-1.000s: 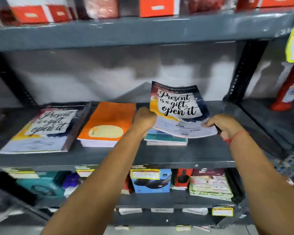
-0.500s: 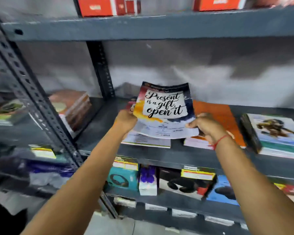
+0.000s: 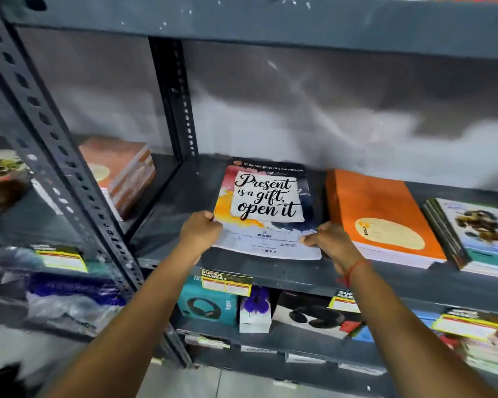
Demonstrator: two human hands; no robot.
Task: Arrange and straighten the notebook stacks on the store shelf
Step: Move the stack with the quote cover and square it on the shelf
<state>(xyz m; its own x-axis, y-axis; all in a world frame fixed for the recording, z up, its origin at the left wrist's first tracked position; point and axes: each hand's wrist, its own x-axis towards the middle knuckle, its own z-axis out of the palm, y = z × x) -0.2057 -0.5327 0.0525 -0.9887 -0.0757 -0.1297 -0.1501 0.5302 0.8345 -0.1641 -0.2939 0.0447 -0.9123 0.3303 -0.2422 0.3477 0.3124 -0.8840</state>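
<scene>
Head cam, "Present is a gift" notebook (image 3: 266, 208) lying on shelf (image 3: 299, 272), btwn both hands, left hand (image 3: 201, 232) pinching its left edge, right hand (image 3: 327, 239) pinching lower-right corner, orange notebook stack (image 3: 383, 216) just right of right hand.

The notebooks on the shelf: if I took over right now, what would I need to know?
Left hand grips the left edge of the "Present is a gift" notebook; right hand grips its right lower corner.
That notebook lies on the shelf, beside the orange stack; the dog-cover stack sits further right.
Done: the notebook is down, roughly square.
Left: let go, then square up the dog-cover stack, which looks fanned.
</scene>
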